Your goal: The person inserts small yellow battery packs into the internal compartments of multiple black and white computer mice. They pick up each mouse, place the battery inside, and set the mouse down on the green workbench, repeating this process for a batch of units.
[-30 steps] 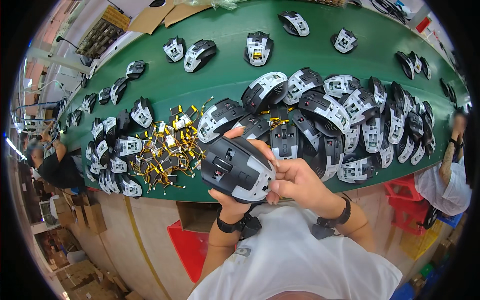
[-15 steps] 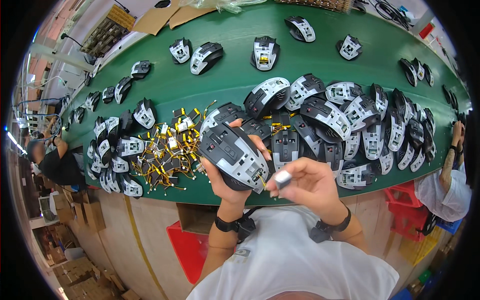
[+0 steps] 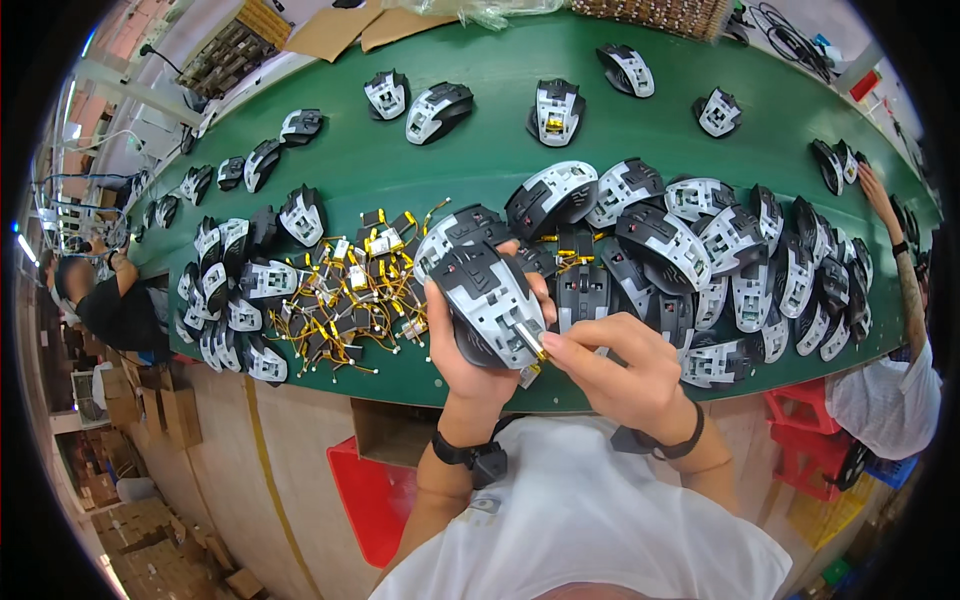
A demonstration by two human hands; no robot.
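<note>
A computer mouse, its grey and black underside turned up, rests in my left hand, whose fingers wrap round it. With thumb and forefinger pinched, my right hand holds a small silvery battery at the opening in the mouse's lower end. How far the battery sits inside the opening I cannot tell, since my fingertips cover part of it. Left of the mouse lies a pile of small batteries with yellow tape and thin wires. A further mouse lies just beyond my right fingers.
Many upturned mice crowd the green table to the right. A smaller group stands left of the batteries. Single mice lie along the far side. Another person's hand reaches over the table at right; a person sits at far left.
My right hand has brought the battery from beside the mouse to the opening in its lower end. The person at right has stretched a hand forward to the mice there.
</note>
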